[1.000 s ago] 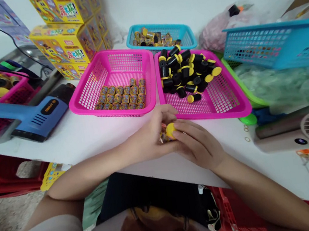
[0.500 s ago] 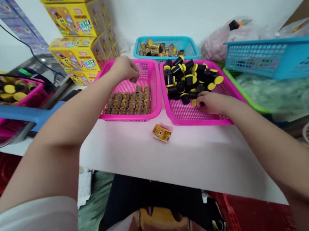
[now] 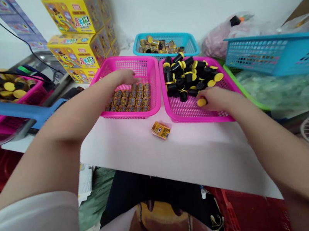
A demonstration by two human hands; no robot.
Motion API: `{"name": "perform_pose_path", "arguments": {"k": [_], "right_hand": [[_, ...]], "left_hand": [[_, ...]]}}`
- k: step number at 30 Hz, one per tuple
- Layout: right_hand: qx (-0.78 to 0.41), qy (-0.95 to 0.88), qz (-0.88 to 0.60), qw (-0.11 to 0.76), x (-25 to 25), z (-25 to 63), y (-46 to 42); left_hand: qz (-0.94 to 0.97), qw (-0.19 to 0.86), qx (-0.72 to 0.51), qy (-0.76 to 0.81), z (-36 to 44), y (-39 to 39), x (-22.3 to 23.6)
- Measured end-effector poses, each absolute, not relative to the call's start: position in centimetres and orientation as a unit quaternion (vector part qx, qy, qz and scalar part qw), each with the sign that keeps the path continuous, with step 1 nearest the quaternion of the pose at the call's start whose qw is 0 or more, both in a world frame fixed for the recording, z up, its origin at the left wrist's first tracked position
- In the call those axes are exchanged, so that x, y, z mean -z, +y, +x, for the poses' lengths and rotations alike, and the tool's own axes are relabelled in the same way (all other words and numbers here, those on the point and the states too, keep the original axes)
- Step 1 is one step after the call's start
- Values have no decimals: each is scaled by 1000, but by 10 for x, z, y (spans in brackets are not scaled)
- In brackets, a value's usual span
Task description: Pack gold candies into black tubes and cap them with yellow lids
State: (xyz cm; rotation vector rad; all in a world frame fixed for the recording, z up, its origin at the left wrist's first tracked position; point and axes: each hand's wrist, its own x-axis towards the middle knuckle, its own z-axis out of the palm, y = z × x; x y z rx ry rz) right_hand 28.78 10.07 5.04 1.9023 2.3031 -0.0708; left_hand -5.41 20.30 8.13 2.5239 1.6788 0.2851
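Close to my left hand (image 3: 125, 77) sit small cups (image 3: 134, 100) in rows; I can't tell if its fingers hold one. My right hand (image 3: 214, 98) pinches a yellow-topped tube (image 3: 202, 102).

Readable text: large multicoloured Chinese characters, 魔术杯, followed by an exclamation mark. Location: lower right of the front panel on the upper yellow box (image 3: 68, 16); same wording, same position, on the yellow box beneath (image 3: 73, 55). Each front also bears a small red badge and a line of finer print above the characters; both too small to read. Print on the packet (image 3: 161, 130), small cups (image 3: 138, 102) and purple boxes (image 3: 18, 20): illegible.
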Motion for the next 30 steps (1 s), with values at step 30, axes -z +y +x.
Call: {"name": "perform_pose_path", "arguments": {"k": [30], "right_hand": [[170,636,484,-576,-27,245,-6]], "left_hand": [[885,233,-320,244,-32,11,-50]]}}
